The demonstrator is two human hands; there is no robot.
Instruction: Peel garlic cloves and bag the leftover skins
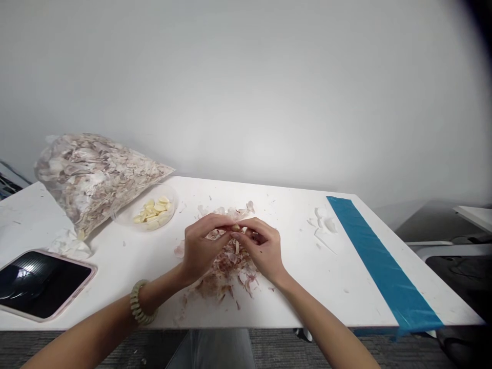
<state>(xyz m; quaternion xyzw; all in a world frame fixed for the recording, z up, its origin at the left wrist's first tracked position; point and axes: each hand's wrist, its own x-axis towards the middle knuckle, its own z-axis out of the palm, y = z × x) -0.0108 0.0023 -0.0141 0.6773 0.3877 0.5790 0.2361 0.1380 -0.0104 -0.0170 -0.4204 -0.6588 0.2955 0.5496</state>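
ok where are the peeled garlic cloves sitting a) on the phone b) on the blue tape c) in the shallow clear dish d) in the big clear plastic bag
c, the peeled garlic cloves lie in the shallow clear dish on the white table, beside the clear plastic bag packed with papery skins.

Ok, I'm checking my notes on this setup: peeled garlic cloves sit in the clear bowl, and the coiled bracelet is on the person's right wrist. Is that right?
No: the coiled bracelet is on the person's left wrist, not the right, as the head view shows. The peeled garlic cloves in the clear bowl are as you said.
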